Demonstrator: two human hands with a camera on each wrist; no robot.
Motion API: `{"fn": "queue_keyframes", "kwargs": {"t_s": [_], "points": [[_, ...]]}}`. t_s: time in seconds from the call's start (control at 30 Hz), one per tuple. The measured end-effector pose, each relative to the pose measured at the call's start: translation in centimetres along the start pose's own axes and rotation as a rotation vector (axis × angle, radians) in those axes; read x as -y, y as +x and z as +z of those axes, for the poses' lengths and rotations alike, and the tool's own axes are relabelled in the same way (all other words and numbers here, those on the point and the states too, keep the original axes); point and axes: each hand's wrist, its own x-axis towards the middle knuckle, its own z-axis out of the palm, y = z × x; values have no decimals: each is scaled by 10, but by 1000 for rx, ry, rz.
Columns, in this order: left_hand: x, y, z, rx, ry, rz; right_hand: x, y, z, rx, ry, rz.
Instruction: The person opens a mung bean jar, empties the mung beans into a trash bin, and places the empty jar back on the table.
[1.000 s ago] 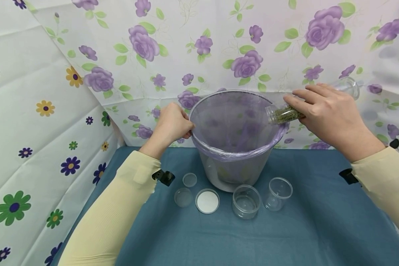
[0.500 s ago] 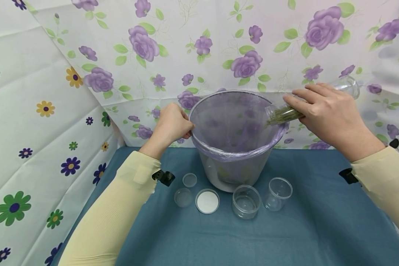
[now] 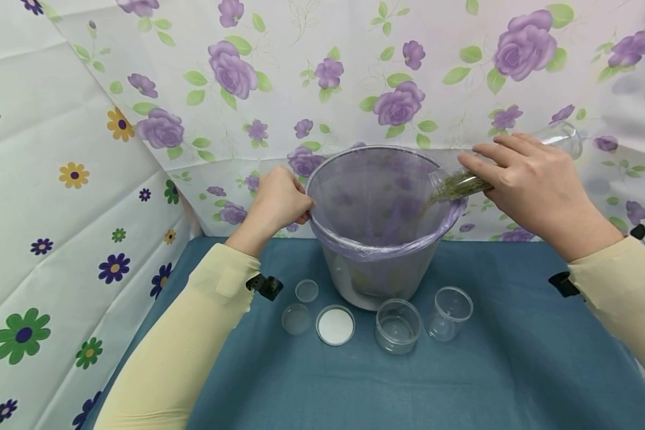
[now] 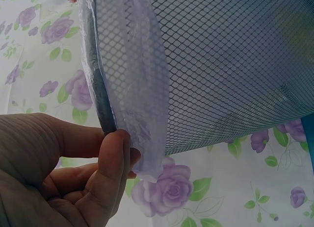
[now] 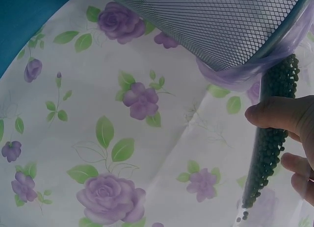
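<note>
A mesh wastebasket [image 3: 378,278] stands upright on the blue cloth, lined with a translucent purple bag [image 3: 373,252] folded over its rim. My left hand [image 3: 280,200] pinches the left side of the rim [image 4: 99,89] with the bag between thumb and fingers. In my right hand [image 3: 534,182] is a clear bottle [image 3: 564,140], tilted with its mouth over the basket's right rim. Small round green beans [image 5: 274,138] lie along the bottle's lower side, and a blurred stream of them falls from the mouth into the basket. The basket's inner bottom is hidden.
In front of the basket stand a wide clear jar [image 3: 398,327], a taller clear cup [image 3: 448,315], a round dish with white contents [image 3: 335,325], and two small clear round pieces, perhaps lids [image 3: 297,319]. A flowered sheet [image 3: 328,36] hangs behind.
Green beans have begun pouring from the bottle's mouth, and the stream now reaches further down into the basket. Both hands stay nearly in place.
</note>
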Motion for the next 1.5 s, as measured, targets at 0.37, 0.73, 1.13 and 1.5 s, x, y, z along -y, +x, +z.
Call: {"fn": "queue_keyframes", "kwargs": {"t_s": [0.37, 0.73, 1.13, 1.5], "points": [[0, 1, 0, -1, -13, -2, 0, 0, 0, 13, -3, 0], [0, 0, 0, -4, -11, 5, 1, 0, 1, 1, 5, 1], [0, -1, 0, -4, -5, 0, 2, 2, -1, 33, -21, -14], [0, -1, 0, -9, -16, 4, 4, 2, -1, -16, 5, -6]]}}
